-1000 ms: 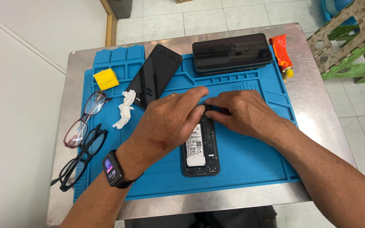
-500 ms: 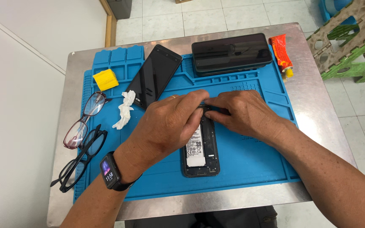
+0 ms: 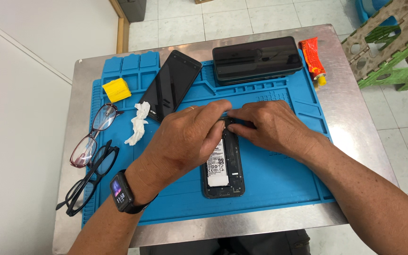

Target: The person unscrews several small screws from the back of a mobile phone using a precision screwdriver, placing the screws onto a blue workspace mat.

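- Two pairs of glasses lie at the left edge of the metal table: a reddish pair above a black pair, both partly on the blue mat.
- The mat's moulded trays along its top left edge look empty; a yellow block sits just below them, with a crumpled white tissue nearby.
- A black phone lies tilted, screen up, between the tissue and the hands.
- The left hand, smartwatch on its wrist, rests over the upper part of the opened phone, fingertips pinched at its top end.
- The opened phone lies back-off in the middle of the mat, its white-labelled battery still seated in the shell.
- The right hand meets the left at that top edge, fingers closed together on something small and dark; what it is I cannot tell.
- Doing this well likely calls for holding the shell flat with one hand and applying light, even pressure with the other.
- A dark rectangular case lies closed at the mat's top; its contents are hidden. An orange tube lies just right of it.
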